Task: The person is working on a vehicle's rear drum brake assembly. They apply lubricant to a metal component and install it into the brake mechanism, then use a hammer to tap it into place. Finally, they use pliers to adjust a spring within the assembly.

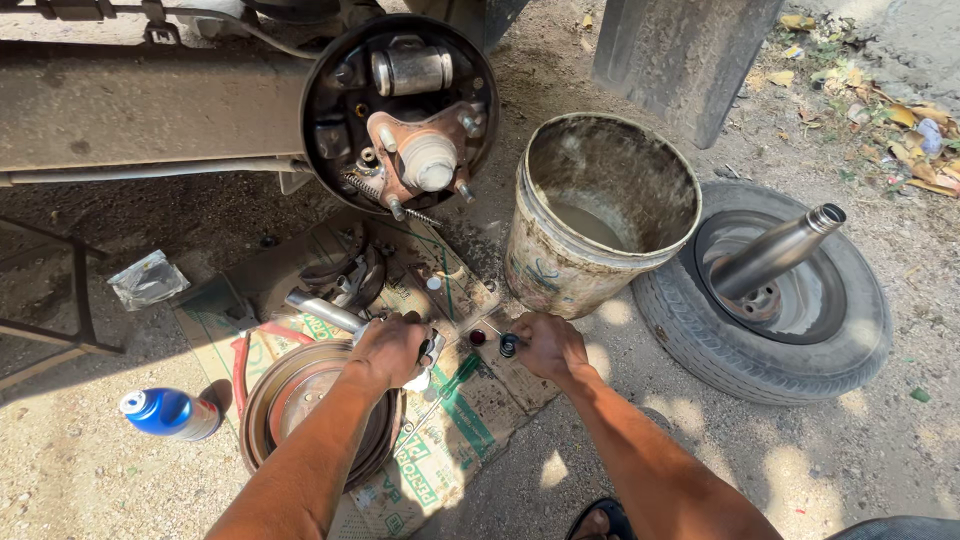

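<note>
Left hand (pixel 388 348) has its fingers wrapped around a metal tool (pixel 330 315) over the brake drum (pixel 300 400), right hand (pixel 545 345) fingers pinching a small black socket (pixel 508 345) on the cardboard (pixel 440 450).

We see the brake drum (pixel 318 410) on the cardboard (pixel 425 470), spray can (pixel 168 412) left of it, bucket (pixel 600 215) behind, tyre (pixel 765 295) right of bucket.

Both forearms are bare, sleeveless; a dark sandal (pixel 600 520) shows below.
</note>
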